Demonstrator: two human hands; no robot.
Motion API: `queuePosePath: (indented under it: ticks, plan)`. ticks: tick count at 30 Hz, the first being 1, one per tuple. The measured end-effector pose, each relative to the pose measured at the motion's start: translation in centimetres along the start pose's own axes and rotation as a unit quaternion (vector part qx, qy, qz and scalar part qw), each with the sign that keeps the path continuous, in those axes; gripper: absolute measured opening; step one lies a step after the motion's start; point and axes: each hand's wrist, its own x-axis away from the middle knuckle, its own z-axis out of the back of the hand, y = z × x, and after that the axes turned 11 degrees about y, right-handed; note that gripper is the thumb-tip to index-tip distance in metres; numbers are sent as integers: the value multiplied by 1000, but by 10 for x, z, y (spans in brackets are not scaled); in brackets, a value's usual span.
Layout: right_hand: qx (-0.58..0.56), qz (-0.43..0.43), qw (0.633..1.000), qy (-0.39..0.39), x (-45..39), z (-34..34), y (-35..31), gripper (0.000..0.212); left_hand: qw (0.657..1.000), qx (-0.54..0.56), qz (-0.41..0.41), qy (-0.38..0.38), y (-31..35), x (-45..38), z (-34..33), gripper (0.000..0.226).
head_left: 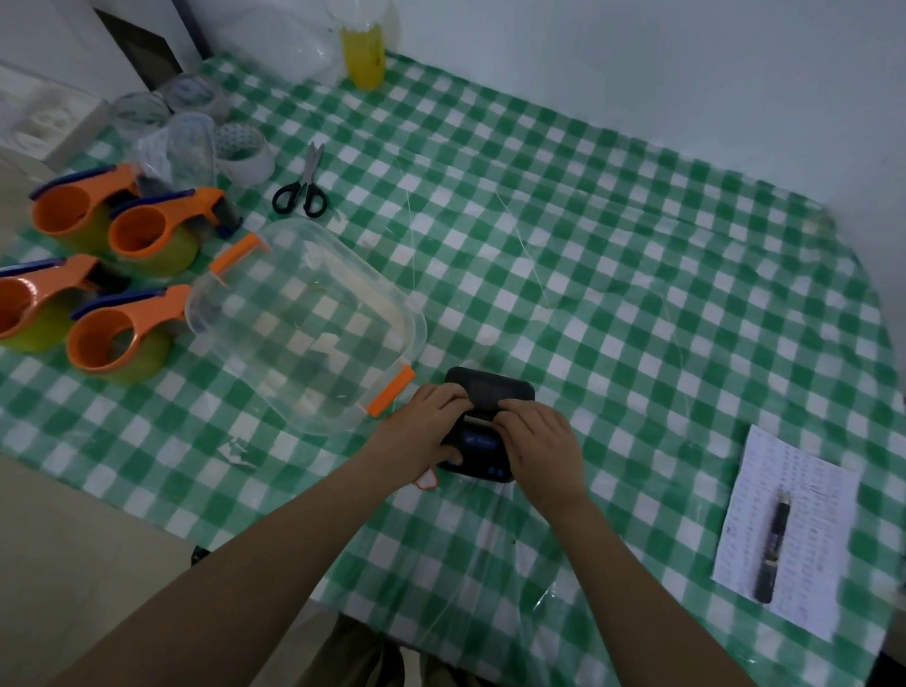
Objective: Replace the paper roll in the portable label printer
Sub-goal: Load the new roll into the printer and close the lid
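Near the printer (481,426): both hands, left hand (427,427) and right hand (542,446), cover its sides.
Left side: clear container (308,323) stands just beside the printer and blocks this way.
Far left: four orange tape dispensers (109,274) stand close together.
Behind: scissors (302,186) lie well apart.
Right side: bare tablecloth (647,324), open passage until the paper sheet (788,529) with a pen (772,549).

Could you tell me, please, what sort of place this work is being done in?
Probably a home or small-shop packing table: a green checked tablecloth, four orange tape dispensers, tape rolls, and a printed sheet with a pen. Both hands rest on the label printer.
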Motion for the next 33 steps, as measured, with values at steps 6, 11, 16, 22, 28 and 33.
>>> queuePosePath:
  ticks: [6, 11, 16, 22, 28, 33]
  plan:
    - [-7, 55, 998, 3, -8, -1, 9, 7, 998, -36, -28, 36, -2, 4, -3, 67]
    - [-2, 22, 1000, 4, -7, -4, 4, 12, 998, -43, 28, 46, 4, 3, -3, 79]
    - [-15, -14, 1000, 16, -15, -2, -2, 10, 997, -53, 48, -3, 6, -3, -3, 83]
    - [-78, -90, 991, -57, -11, 6, -5, 15, 994, 83, 76, 16, -1, 4, -8, 77]
    - [-147, -240, 959, -15, 5, 12, -18, 32, 965, 223, 102, 95, -9, 29, -24, 70]
    - [-297, -423, 848, -117, 26, 22, -22, 54, 899, 372, 215, 85, -10, 31, -35, 66]
